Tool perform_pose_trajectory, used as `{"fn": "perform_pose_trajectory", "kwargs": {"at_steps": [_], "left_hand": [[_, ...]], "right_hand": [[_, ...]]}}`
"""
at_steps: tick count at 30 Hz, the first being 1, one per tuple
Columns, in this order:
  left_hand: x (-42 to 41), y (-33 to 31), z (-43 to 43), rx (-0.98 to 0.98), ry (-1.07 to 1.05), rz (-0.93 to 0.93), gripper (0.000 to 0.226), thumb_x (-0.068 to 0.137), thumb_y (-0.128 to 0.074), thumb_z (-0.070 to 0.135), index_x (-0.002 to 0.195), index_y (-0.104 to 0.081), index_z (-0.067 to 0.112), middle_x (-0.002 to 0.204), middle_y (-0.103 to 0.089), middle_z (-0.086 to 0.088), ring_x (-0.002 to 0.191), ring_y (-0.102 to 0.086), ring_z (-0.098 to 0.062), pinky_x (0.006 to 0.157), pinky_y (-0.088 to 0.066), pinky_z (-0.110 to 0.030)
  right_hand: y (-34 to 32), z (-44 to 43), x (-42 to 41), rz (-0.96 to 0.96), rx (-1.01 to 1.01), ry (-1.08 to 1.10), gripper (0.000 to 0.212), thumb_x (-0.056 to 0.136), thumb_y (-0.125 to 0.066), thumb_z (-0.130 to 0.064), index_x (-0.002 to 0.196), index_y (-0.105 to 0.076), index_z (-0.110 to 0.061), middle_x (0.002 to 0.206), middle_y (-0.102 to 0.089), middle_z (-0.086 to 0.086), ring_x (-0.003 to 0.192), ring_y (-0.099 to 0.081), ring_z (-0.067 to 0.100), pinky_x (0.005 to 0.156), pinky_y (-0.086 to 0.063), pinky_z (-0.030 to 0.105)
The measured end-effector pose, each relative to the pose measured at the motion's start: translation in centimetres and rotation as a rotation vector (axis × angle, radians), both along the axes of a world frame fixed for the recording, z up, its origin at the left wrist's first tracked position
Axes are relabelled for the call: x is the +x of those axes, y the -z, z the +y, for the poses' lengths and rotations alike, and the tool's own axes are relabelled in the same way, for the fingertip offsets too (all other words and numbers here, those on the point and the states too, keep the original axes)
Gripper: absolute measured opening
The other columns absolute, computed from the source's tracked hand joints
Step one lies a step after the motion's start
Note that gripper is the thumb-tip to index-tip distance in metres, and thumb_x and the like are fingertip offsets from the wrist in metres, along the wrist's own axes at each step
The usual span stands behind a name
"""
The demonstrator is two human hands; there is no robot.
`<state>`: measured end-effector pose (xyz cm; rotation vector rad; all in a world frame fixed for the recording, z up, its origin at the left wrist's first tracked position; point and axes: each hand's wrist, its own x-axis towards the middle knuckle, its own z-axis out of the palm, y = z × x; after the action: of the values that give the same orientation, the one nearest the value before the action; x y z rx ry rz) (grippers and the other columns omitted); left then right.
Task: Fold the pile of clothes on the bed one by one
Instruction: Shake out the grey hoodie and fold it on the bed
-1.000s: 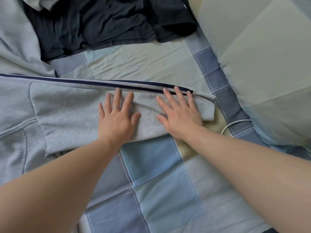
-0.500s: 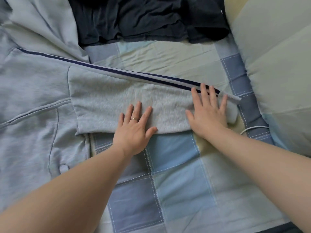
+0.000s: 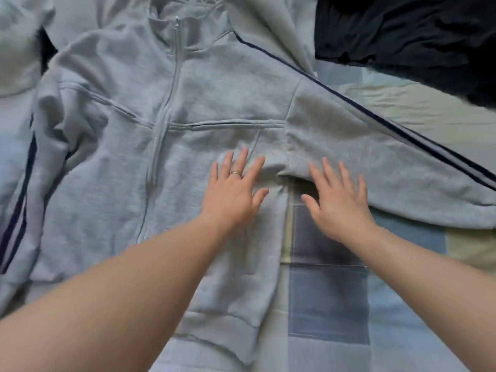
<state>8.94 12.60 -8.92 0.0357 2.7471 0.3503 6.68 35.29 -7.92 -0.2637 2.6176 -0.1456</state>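
Grey zip jacket (image 3: 128, 162) lies front-up, mostly flat, on the checked bedsheet (image 3: 327, 299). Zip (image 3: 171, 84) closed as far as visible, hood end toward top of view, hem (image 3: 222, 328) nearest the person. Left hand (image 3: 233, 197) is flat on the jacket body just inside the side seam, fingers straight and spread wide, ring (image 3: 236, 173) on one finger, holds nothing. Right hand (image 3: 341, 208) also flat w/ fingers splayed wide, nothing gripped; fingertips touch the lower edge of the sleeve (image 3: 375, 162) near the underarm, palm over bare sheet. That sleeve runs out to the right, navy stripe (image 3: 389, 124) along its upper edge, cuff out of frame. Other sleeve (image 3: 24, 183) at far left looks bunched and wrinkled. Dark clothes (image 3: 402, 30) sit in a heap at top right, apart from the jacket body = rest of pile, not folded yet. Step in hand, my read: smoothing the underarm area before folding the sleeve in. To do it well: press w/ left palm to pin the body so it doesn't drag, sweep right hand outward along the sleeve to push out the pucker at the armpit seam, then take the sleeve near the cuff and lay it across the chest, stripe edge approx parallel to the zip. Far-left sleeve needs straightening before its fold, else the bundle ends up lumpy. Task prob early: one garment in work, none seen folded.
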Motion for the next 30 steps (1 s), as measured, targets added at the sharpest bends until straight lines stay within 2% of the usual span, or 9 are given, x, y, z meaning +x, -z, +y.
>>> {"fn": "perform_pose_trajectory", "kwargs": {"at_steps": [3, 6, 11, 15, 19, 22, 24, 27, 30], "left_hand": [[3.3, 0.8, -10.2, -0.066, -0.036, -0.015, 0.069, 0.100, -0.034, 0.059, 0.160, -0.006, 0.038, 0.170, 0.007, -0.002, 0.155, 0.007, -0.029, 0.124, 0.000, -0.052], [8.7, 1.1, -19.2, -0.107, -0.013, -0.099, 0.072, 0.099, -0.037, 0.060, 0.160, -0.006, 0.038, 0.170, 0.008, 0.001, 0.155, 0.005, -0.029, 0.123, -0.002, -0.054], [16.3, 2.0, -26.6, -0.020, 0.150, -0.207, 0.074, 0.097, -0.035, 0.065, 0.158, 0.001, 0.044, 0.169, 0.011, 0.002, 0.156, 0.006, -0.026, 0.123, 0.000, -0.051], [19.2, 3.0, -28.5, -0.014, 0.204, -0.169, 0.082, 0.096, -0.038, 0.064, 0.159, 0.008, 0.039, 0.169, 0.013, 0.005, 0.156, 0.008, -0.022, 0.123, 0.002, -0.049], [20.5, 3.4, -27.7, 0.006, 0.167, -0.162, 0.083, 0.098, -0.039, 0.060, 0.160, 0.009, 0.033, 0.168, 0.016, 0.002, 0.155, 0.014, -0.025, 0.123, 0.006, -0.052], [21.0, 3.2, -27.0, 0.007, 0.149, -0.127, 0.085, 0.096, -0.043, 0.058, 0.160, 0.006, 0.031, 0.169, 0.014, -0.001, 0.155, 0.012, -0.028, 0.124, 0.005, -0.052], [21.8, 2.7, -26.0, 0.039, 0.153, -0.073, 0.086, 0.094, -0.048, 0.056, 0.161, -0.001, 0.030, 0.169, 0.008, -0.003, 0.155, 0.008, -0.029, 0.124, 0.003, -0.051], [23.1, 2.1, -22.8, 0.137, 0.264, -0.040, 0.086, 0.089, -0.057, 0.056, 0.160, -0.015, 0.031, 0.170, 0.001, -0.004, 0.156, 0.006, -0.030, 0.124, 0.003, -0.052], [24.3, 2.4, -18.5, 0.107, 0.412, -0.126, 0.089, 0.085, -0.063, 0.061, 0.158, -0.018, 0.035, 0.170, 0.002, -0.002, 0.156, 0.006, -0.028, 0.121, 0.009, -0.056]], "right_hand": [[1.5, -9.0, 1.6, 0.022, -0.013, -0.039, 0.071, 0.100, -0.041, -0.051, 0.160, -0.008, -0.033, 0.170, 0.003, -0.003, 0.155, 0.005, 0.025, 0.121, -0.003, 0.056], [2.5, -17.6, 5.3, 0.008, -0.028, -0.112, 0.074, 0.099, -0.043, -0.051, 0.161, -0.007, -0.033, 0.170, 0.006, -0.001, 0.155, 0.007, 0.027, 0.122, -0.002, 0.055], [3.8, -26.7, 12.7, -0.018, -0.005, -0.154, 0.075, 0.097, -0.038, -0.058, 0.159, 0.000, -0.041, 0.169, 0.012, -0.002, 0.155, 0.009, 0.029, 0.121, 0.000, 0.061], [5.4, -28.6, 17.3, -0.070, 0.035, -0.168, 0.072, 0.098, -0.029, -0.062, 0.159, 0.004, -0.043, 0.169, 0.014, -0.004, 0.155, 0.009, 0.026, 0.120, 0.002, 0.058], [6.0, -22.5, 20.1, -0.040, 0.132, -0.144, 0.069, 0.102, -0.024, -0.060, 0.160, 0.005, -0.037, 0.168, 0.014, -0.008, 0.156, 0.008, 0.019, 0.124, 0.002, 0.049], [4.9, -16.5, 21.5, -0.090, 0.231, -0.029, 0.070, 0.101, -0.018, -0.060, 0.161, 0.004, -0.032, 0.167, 0.017, -0.010, 0.156, 0.008, 0.018, 0.124, -0.004, 0.051], [4.2, -14.2, 22.3, -0.132, 0.252, 0.077, 0.075, 0.099, -0.028, -0.061, 0.161, 0.004, -0.032, 0.168, 0.016, -0.007, 0.156, 0.005, 0.023, 0.123, -0.011, 0.055], [3.1, -13.3, 23.5, -0.150, 0.079, 0.372, 0.089, 0.095, -0.054, -0.054, 0.161, 0.001, -0.030, 0.169, 0.007, -0.003, 0.154, -0.007, 0.028, 0.120, -0.021, 0.054], [2.7, -12.8, 24.3, -0.086, -0.150, 0.724, 0.093, 0.088, -0.071, -0.043, 0.159, -0.012, -0.025, 0.161, -0.023, 0.003, 0.142, -0.033, 0.030, 0.112, -0.034, 0.050]]}}
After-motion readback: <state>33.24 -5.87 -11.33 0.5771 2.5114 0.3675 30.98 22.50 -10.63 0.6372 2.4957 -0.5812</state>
